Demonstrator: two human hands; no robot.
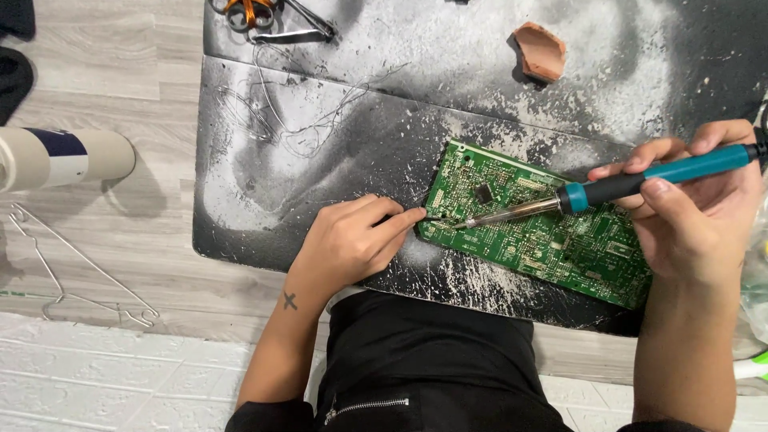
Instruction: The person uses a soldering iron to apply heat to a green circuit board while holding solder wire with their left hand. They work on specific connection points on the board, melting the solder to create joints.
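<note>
The right hand (696,216) is gripping a teal soldering iron (616,188), its tip touching the green board's (544,232) near-left corner. The left hand (352,240) is pinching a thin dark tool (428,216) at that corner. The board is lying on the dark mat (320,160), wire (296,120) tangled beyond.

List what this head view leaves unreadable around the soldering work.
- Thing pinched in the left hand: fingers cover it.
- Soldering iron rear end and cord: cut off by the right edge beyond the right hand.
- Circuit board parts: too small.
- Tools at top: cropped by the frame.
</note>
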